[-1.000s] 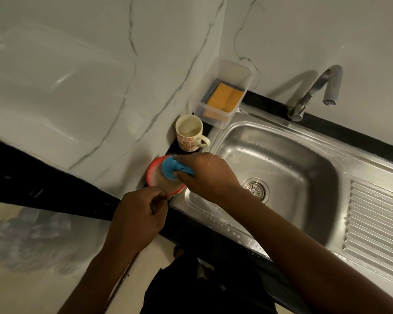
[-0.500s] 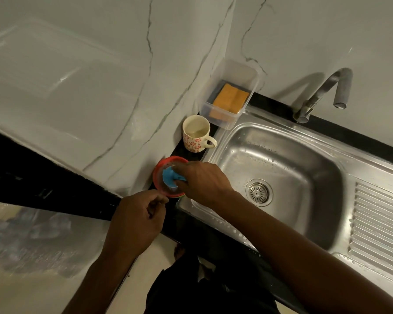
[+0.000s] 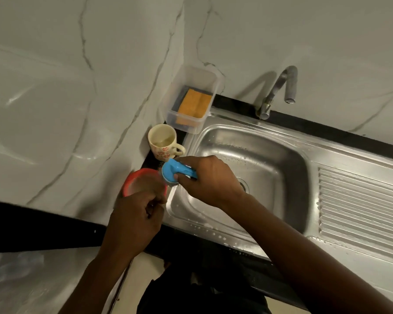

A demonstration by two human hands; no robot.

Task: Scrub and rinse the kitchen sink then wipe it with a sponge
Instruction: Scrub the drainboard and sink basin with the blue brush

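Right grip (image 3: pixel 210 180) closed round scrubber (image 3: pixel 171 171) handle, pad down, over sink (image 3: pixel 270 155) left rim, just beside tub (image 3: pixel 134 180). Left grip (image 3: pixel 136 220) curled at tub rim, prob. pinching it; blurred. Scrubber: light, stiff handle, likely slippery w/ soap; hold by handle, not wire pad.

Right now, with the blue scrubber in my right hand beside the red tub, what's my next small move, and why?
Probably carry the blue scrubber in your right hand over into the sink basin and start scrubbing its near left wall. The scrubber is at the red tub's rim, right beside the basin, the basin holds only droplets, and the faucet is not running.
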